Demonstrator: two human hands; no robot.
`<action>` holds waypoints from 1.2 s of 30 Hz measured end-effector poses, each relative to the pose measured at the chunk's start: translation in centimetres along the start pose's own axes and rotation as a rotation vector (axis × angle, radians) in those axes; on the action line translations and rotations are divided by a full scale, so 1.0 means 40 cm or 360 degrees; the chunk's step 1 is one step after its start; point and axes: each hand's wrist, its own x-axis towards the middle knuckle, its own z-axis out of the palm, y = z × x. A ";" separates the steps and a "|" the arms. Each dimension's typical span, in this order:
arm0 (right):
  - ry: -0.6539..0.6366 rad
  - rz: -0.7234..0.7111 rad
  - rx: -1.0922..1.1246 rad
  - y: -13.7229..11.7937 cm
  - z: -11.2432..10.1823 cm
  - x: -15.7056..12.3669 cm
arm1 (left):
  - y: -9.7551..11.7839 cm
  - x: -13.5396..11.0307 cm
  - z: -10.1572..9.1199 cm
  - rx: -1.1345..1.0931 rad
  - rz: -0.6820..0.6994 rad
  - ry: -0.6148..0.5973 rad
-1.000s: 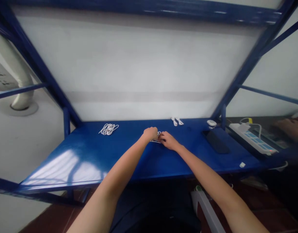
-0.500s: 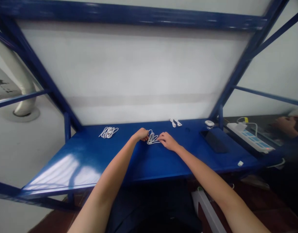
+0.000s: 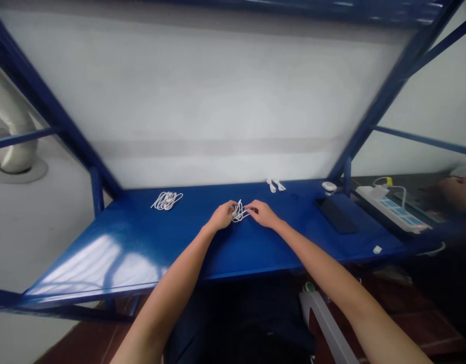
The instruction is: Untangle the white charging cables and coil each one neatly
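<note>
While the left hand (image 3: pixel 220 216) and right hand (image 3: pixel 262 214) are being held close together, nearly closed, a bundle of white cable (image 3: pixel 238 212) is being pinched between their fingertips at the middle of the blue surface (image 3: pixel 293 247), well apart from another coil (image 3: pixel 166 200).

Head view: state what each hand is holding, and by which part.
Both hold the looped white cable: the left hand at the bundle's left side, the right hand by a strand at its right side; exact spot unclear.
</note>
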 end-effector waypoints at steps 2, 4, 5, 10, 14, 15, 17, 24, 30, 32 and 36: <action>-0.0030 0.0029 -0.0060 -0.002 0.003 0.005 | 0.009 -0.007 0.001 0.0070 0.0043 0.0006; -0.0062 0.0034 -0.0101 -0.006 0.003 0.007 | 0.020 -0.014 -0.001 0.0169 0.0083 -0.0006; -0.0084 0.0034 -0.0115 -0.009 0.002 0.007 | 0.025 -0.017 -0.003 0.0228 0.0110 -0.0029; -0.0281 -0.0033 -0.0160 -0.021 -0.016 0.003 | 0.044 -0.028 -0.018 0.0419 0.0118 -0.0156; -0.0354 -0.0111 -0.0257 -0.025 -0.024 0.003 | 0.045 -0.030 -0.023 0.0468 0.0082 -0.0159; -0.0349 -0.0124 -0.0301 -0.026 -0.024 0.003 | 0.044 -0.030 -0.022 0.0485 0.0083 -0.0145; -0.0329 -0.0174 -0.0384 -0.030 -0.021 0.004 | 0.039 -0.029 -0.019 0.0521 0.0083 -0.0122; -0.0325 -0.0331 -0.0508 -0.034 -0.007 0.009 | 0.031 -0.027 -0.014 0.0525 0.0117 -0.0112; -0.0251 -0.0229 -0.0398 -0.033 -0.001 0.015 | 0.048 -0.029 -0.011 0.0526 0.0018 -0.0072; -0.0246 -0.0175 -0.0310 -0.035 -0.003 0.021 | 0.051 -0.030 -0.013 0.0526 0.0051 -0.0061; -0.0298 -0.0074 -0.0026 -0.031 -0.008 0.033 | 0.046 -0.027 -0.025 0.0442 0.0110 -0.0061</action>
